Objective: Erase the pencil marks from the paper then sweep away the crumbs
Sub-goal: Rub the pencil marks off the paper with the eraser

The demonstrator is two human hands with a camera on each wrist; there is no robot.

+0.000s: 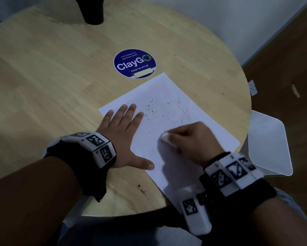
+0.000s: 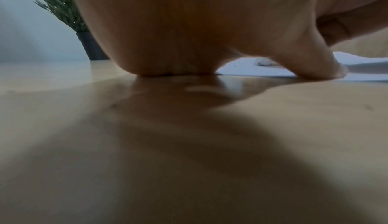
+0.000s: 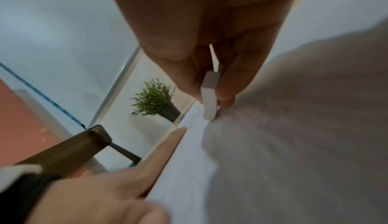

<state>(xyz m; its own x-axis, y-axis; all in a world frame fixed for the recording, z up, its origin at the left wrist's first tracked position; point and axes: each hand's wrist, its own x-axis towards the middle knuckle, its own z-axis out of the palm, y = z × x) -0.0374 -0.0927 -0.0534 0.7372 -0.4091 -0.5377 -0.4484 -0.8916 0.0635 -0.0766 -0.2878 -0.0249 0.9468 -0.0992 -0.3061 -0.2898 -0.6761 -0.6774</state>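
Left hand point(image 1: 121, 137) spread flat, pinning the white paper sheet point(image 1: 168, 96) on the round wooden surface point(image 1: 51, 82); right hand point(image 1: 190, 141) pinching the white block eraser point(image 3: 209, 98). Best rubbed in short, light strokes away from the pinning hand, avoiding creases.

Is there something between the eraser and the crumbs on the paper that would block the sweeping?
Nothing visible. The right hand holds the eraser on the paper, and the crumbs lie on bare sheet beyond it. The left hand lies flat beside them, at the sheet's left edge.

black wrist wraps point(image 1: 81, 167) carry white blocks point(image 1: 235, 172) printed with black square markers.
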